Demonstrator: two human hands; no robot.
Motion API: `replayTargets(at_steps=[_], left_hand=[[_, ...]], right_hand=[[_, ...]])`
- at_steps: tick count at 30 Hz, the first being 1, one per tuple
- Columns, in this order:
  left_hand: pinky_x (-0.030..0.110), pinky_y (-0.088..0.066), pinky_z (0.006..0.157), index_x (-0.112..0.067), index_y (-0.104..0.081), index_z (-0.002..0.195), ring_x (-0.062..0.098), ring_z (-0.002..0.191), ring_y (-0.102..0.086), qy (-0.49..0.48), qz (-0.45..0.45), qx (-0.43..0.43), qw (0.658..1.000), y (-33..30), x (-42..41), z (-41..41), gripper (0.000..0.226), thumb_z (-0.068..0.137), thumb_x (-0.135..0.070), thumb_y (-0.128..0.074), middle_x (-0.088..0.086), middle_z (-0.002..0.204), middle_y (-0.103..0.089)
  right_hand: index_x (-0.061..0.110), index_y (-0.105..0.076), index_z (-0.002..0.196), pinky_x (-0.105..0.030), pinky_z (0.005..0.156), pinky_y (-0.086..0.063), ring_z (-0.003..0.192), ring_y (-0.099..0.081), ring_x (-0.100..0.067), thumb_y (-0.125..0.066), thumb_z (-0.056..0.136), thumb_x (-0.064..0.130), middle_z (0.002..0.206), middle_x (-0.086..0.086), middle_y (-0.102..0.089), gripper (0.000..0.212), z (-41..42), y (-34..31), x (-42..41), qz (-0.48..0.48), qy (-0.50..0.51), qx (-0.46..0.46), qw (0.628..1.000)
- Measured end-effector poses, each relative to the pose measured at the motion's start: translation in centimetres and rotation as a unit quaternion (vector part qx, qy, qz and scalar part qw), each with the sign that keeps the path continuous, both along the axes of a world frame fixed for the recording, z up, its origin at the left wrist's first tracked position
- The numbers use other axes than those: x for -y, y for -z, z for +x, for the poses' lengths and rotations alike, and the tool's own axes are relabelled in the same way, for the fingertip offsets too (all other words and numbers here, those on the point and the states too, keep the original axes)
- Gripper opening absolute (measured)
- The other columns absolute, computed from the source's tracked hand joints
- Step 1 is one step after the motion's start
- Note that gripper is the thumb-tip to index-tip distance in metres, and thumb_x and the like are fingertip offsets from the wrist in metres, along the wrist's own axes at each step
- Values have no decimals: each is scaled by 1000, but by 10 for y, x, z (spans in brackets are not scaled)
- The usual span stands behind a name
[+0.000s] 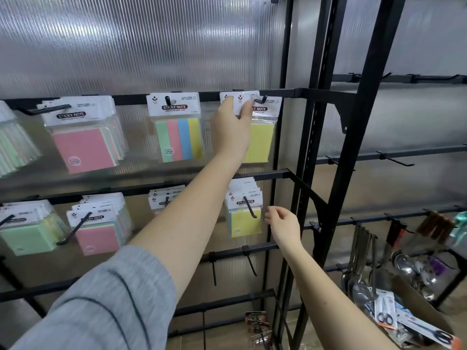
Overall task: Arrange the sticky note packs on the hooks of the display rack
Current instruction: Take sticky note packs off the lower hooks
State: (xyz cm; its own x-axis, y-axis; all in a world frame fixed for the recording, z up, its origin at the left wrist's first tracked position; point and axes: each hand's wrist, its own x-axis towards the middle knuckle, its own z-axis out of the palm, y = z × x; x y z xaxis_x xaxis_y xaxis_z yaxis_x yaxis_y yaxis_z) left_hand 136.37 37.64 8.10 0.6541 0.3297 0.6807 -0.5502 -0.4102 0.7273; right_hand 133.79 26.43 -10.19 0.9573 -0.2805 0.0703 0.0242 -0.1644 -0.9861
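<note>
Main risk: the pack in the left hand misses the hook or only half-catches it. The card's hang hole sits left of the hook tip, and fingers cover part of the header, so lining up hole w/ tip is done partly blind; if the hole isn't fully over the upturned tip on release, the pack likely drops toward the lower rows or floor. Second risk: pushing it on could nudge the yellow pack already on that hook, swinging it or shoving it crooked vs. the rail. Third, less likely: the forearm crosses in front of the lower row, so pulling back carelessly could brush the packs on the hook below. Grip: left hand holds the pack by its white header card, fingers curled over the top front, thumb side hidden behind/under, so can't tell how firm the pinch is. Pack sits at the fingertips, above the palm, its body mostly hidden by the hand; top edge is level w/ the rail, just left of the hook and overlapping the hung yellow pack's header. Right hand is loose, fingers relaxed, holding nothing, hovering just beside the lower yellow packs, not touching as far as I can tell.
</note>
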Motion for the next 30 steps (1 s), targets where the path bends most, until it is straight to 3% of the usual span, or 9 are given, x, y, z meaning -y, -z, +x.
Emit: replayTargets(at_steps=[5, 7, 10, 14, 18, 22, 26, 30], left_hand=[[25, -25, 47, -10, -46, 72, 14, 56, -38, -16, -28, -70, 997, -1, -4, 23, 32, 90, -32, -61, -4, 62, -45], [21, -25, 45, -11, -49, 79, 17, 63, -42, -31, -28, -101, 994, -4, -6, 30, 28, 89, -35, -61, -6, 66, -46], [20, -27, 47, -8, -54, 102, 16, 74, -47, -45, -26, -148, 988, -7, -6, 38, 31, 91, -36, -58, -2, 87, -55], [28, -38, 66, -7, -51, 116, 22, 92, -57, -65, -2, -177, 982, -7, -5, 47, 42, 90, -39, -57, 5, 111, -60], [31, -40, 67, -8, -45, 120, 27, 104, -58, -93, 33, -206, 974, -9, -6, 53, 47, 91, -43, -55, 8, 119, -58], [35, -44, 72, -7, -34, 128, 29, 110, -56, -123, 69, -240, 960, -11, -7, 58, 56, 92, -47, -51, 11, 126, -52], [38, -47, 87, -6, -31, 131, 30, 116, -52, -128, 48, -268, 954, -16, -10, 66, 64, 89, -48, -56, 14, 131, -47], [34, -42, 79, -5, -31, 129, 30, 117, -51, -125, 53, -258, 957, -16, -8, 64, 58, 91, -43, -54, 14, 132, -44]], right_hand=[[29, -57, 86, -36, 94, -48, 102, -63, -21, -47, 98, 20, 95, 2, -65, 18, 1, 0, -2, -2, -1, -5, 1000], [27, -57, 91, -38, 96, -48, 102, -62, -20, -47, 98, 20, 96, 2, -65, 14, 2, 1, -2, 1, -2, -3, 1000], [29, -57, 89, -39, 95, -49, 101, -63, -20, -48, 98, 20, 92, 5, -64, 16, 3, 3, -1, 6, -1, -1, 1000], [32, -56, 82, -36, 90, -51, 96, -64, -19, -48, 98, 19, 86, 8, -64, 22, 4, 1, -1, 20, -3, 2, 1000], [30, -57, 83, -34, 88, -51, 95, -65, -21, -47, 98, 19, 85, 6, -64, 21, 5, -1, 0, 28, -2, 6, 1000], [23, -59, 97, -33, 88, -51, 97, -65, -20, -48, 98, 19, 91, 4, -65, 12, 8, 0, 0, 36, -6, 5, 999], [31, -57, 85, -37, 91, -51, 96, -64, -20, -48, 98, 19, 89, 5, -65, 20, 10, -1, 1, 29, -4, 7, 1000], [21, -62, 97, -34, 89, -51, 91, -64, -15, -48, 98, 18, 87, 8, -63, 14, 11, -1, 2, 28, -1, 13, 1000]])
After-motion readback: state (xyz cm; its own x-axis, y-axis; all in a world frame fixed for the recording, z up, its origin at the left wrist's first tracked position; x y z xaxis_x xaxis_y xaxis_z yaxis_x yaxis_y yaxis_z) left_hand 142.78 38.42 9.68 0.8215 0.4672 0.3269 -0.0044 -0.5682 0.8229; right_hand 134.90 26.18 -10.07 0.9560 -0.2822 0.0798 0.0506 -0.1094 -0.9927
